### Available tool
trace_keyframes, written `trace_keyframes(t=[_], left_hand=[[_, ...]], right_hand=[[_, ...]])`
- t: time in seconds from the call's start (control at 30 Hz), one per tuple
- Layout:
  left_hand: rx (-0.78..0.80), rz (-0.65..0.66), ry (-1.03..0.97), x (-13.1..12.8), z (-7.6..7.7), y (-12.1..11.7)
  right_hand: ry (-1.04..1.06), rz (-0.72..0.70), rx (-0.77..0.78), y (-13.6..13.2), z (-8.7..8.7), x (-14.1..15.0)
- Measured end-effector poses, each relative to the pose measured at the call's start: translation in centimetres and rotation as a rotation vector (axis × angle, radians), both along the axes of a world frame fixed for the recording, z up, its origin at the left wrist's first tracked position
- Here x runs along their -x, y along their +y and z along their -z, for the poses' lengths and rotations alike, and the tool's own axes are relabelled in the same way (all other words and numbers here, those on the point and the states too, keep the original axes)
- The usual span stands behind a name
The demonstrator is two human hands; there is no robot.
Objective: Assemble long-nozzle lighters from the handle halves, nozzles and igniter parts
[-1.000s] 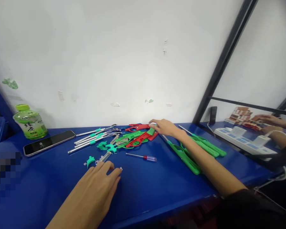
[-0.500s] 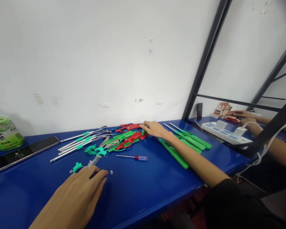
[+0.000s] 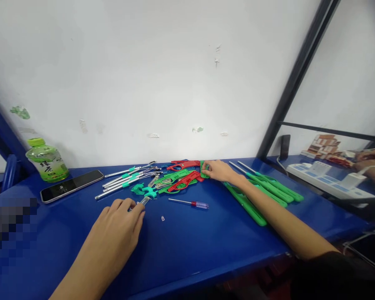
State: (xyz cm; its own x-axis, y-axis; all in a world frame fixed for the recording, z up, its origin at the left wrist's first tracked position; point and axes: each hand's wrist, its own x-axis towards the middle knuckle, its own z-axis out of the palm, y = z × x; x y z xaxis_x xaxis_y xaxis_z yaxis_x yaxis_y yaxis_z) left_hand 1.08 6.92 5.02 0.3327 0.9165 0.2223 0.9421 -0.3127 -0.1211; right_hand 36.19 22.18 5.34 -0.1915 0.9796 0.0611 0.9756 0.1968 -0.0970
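Two bare hands are at the blue table (image 3: 206, 246). Right hand (image 3: 220, 171), right of frame centre: fingers closed on a green plastic piece (image 3: 201, 168), beside a red casing (image 3: 185, 166). Left hand (image 3: 118, 223), lower left: fingers curled near a clear part (image 3: 145, 201); grip cannot be determined. One screwdriver (image 3: 201, 205) lies just below centre.

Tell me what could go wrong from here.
The loose white piece near the left hand is tiny and could be brushed away and lost.
The screwdriver lies loose between the hands and might get knocked.
The right forearm passes over a green handle and could nudge it.
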Motion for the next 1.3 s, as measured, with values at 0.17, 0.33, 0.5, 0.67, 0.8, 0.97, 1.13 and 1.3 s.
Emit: trace_keyframes(t=[0.17,0.33,0.5,0.67,0.8,0.97,1.13,1.3], left_hand=[[-0.011,-0.022,-0.014,1.4,0.9,1.3],[-0.030,-0.053,-0.053,1.7,1.3,1.8],[-0.035,-0.071,-0.091,1.6,1.4,1.8],[-0.037,-0.056,-0.099,1.4,1.6,1.9],[-0.047,-0.057,-0.103,1.7,1.7,1.9],[-0.064,-0.036,-0.135,1.8,1.8,1.8],[-0.087,-0.046,-0.188,2.8,1.5,2.3],[-0.106,-0.146,-0.230,7.4,1.4,3.8]], right_hand=[[-0.018,-0.001,-0.058,0.0,0.0,-0.3],[-0.043,-0.077,-0.164,-0.4,-0.3,0.3],[-0.087,-0.399,-0.212,-1.0,-0.6,3.6],[-0.145,-0.605,-0.224,0.4,-1.4,7.5],[-0.232,-0.686,-0.143,1.9,-2.3,9.4],[-0.266,-0.676,-0.083,1.9,-2.6,10.5],[-0.153,-0.606,-0.176,0.2,-4.2,10.3],[-0.036,-0.579,-0.225,-3.9,-7.0,9.5]])
